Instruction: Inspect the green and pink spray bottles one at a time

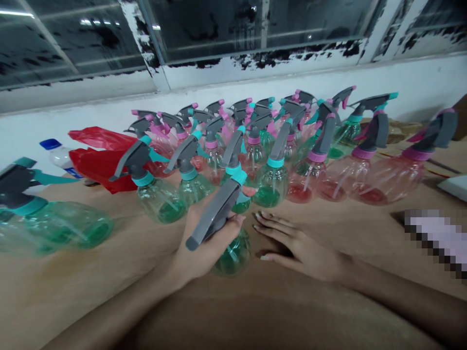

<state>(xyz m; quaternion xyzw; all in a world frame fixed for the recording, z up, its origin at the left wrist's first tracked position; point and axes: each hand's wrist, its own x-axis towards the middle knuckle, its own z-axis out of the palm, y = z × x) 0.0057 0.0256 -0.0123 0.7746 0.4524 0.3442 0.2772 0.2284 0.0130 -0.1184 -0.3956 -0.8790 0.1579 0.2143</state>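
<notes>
My left hand [207, 243] is wrapped round the neck of a green spray bottle [233, 255] with a grey head and teal nozzle tip. The bottle stands on the brown table [314, 311], its collar hidden by my fingers. To its right my right hand [292, 240] lies palm down on the table, fingers stretched out and holding nothing. Just beyond both hands stand another green spray bottle [272, 182] with a teal collar and a pink spray bottle [304, 177].
Several more green and pink spray bottles crowd the table towards the white wall [204, 92]. At the left are a red plastic bag [105, 155], a blue-capped bottle [60, 155] and green spray bottles [83, 221]. A blurred-out object [438, 236] lies at the right.
</notes>
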